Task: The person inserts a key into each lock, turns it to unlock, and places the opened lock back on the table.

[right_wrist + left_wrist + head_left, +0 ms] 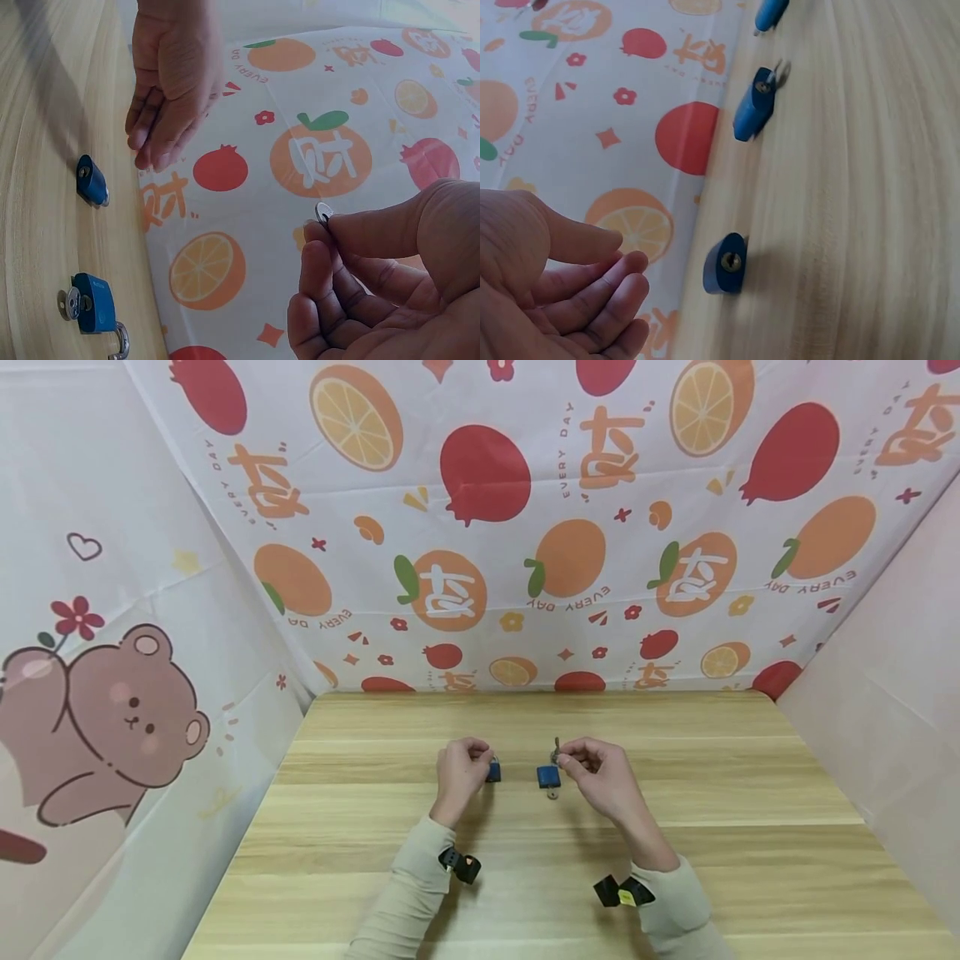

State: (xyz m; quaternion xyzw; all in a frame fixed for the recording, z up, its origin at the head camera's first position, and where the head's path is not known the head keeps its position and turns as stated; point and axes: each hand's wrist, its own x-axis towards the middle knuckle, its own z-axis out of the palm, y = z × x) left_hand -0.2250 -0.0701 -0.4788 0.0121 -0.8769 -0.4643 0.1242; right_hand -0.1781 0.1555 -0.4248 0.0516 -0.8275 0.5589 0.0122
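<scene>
My right hand [603,770] pinches a small silver key [324,211] between thumb and forefinger, raised above the table. Just in front of it lies a blue padlock [548,777] with its shackle [121,341] swung loose and another key [73,303] in its keyhole. My left hand [461,774] hovers by a second blue padlock [493,772], fingers loosely bent and holding nothing. That padlock's bare keyhole [731,262] faces the left wrist camera. A third blue object [771,13] is cut off at the top of the left wrist view.
The wooden table [480,902] runs back to a fruit-printed cloth [487,552] hung behind it. A bear-printed cloth [135,710] hangs on the left and a plain pale one [900,693] on the right. Black camera straps [624,892] sit at both wrists.
</scene>
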